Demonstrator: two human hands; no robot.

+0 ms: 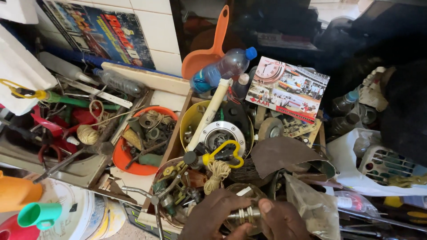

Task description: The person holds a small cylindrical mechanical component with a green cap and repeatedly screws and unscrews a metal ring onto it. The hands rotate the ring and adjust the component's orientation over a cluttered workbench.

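While the orange plastic bowl of scrap metal parts (pixel 133 162) sits well to the left, the left hand (pixel 213 218) and right hand (pixel 280 220) meet at the bottom edge, fingers curled closed around a small ribbed metal threaded fitting (pixel 246 215). Judging by this, firm opposing grips and slow twisting would suit it best.

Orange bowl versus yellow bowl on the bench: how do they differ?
The orange bowl lies left of the wooden divider, shallow, holding rings, washers and a green-handled tool. The yellow bowl lies right of it, deeper, holding a round metal disc with a white tube leaning out over its rim. Both are round, plastic-looking and full of hardware. Both hands grip a small metal part below them.
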